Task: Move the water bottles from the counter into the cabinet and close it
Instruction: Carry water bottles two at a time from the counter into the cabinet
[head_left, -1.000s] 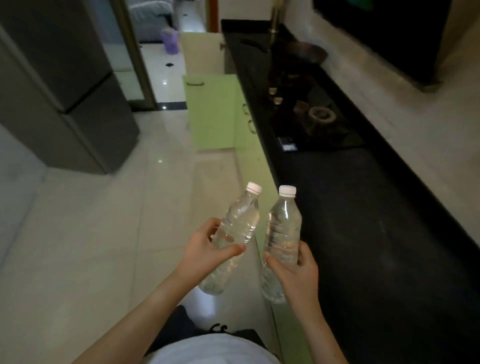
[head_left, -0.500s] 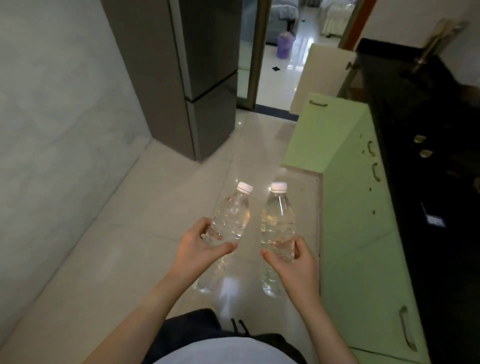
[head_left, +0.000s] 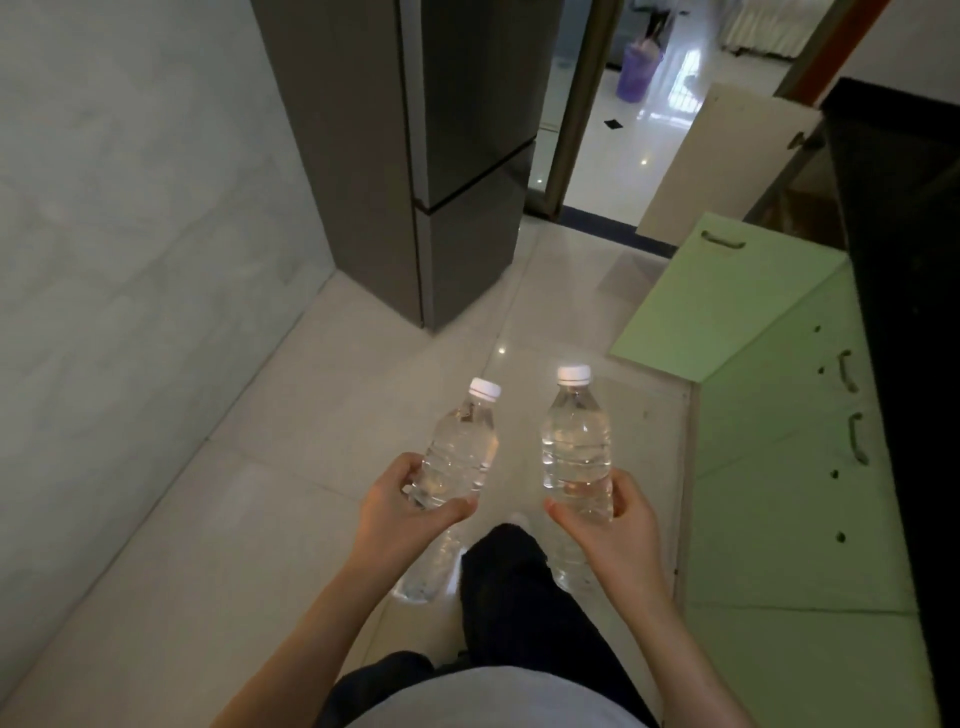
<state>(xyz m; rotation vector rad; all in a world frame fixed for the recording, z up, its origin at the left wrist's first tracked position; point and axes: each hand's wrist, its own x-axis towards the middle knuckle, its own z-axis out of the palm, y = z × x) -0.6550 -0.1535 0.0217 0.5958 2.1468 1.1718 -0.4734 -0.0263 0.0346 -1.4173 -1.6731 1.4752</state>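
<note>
Water bottles (head_left: 575, 441) partly hidden behind hands (head_left: 610, 527).

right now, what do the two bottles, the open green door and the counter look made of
Left bottle and right bottle: clear thin plastic, ribbed, see-through. Open green door: matte painted or laminate board, probably; flat even colour. Counter: black, possibly stone; too dim to tell.

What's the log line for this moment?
left hand grips left bottle | right hand grips right bottle | green cabinet door open
</note>
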